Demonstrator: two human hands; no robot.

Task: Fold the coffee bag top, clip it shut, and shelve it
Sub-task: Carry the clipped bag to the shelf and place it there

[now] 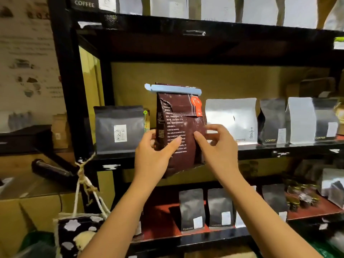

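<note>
A dark brown coffee bag (179, 120) with white print and a red label is held upright in front of the middle shelf (279, 148). Its top is folded over, and a light blue clip (173, 89) is clamped across the fold. My left hand (154, 153) grips the bag's lower left side, thumb on its front. My right hand (216, 146) holds the lower right side with the fingers curled around the edge. The bag's bottom hangs at the shelf's front edge, in a gap between a black bag (119, 127) and a silver bag (231, 120).
Grey, silver and black bags (299, 120) line the middle shelf to the right. More dark bags (191, 209) stand on the lower shelf. A black upright post (70, 90) frames the left. A patterned tote bag (78, 233) hangs from it by rope. Cardboard boxes sit lower left.
</note>
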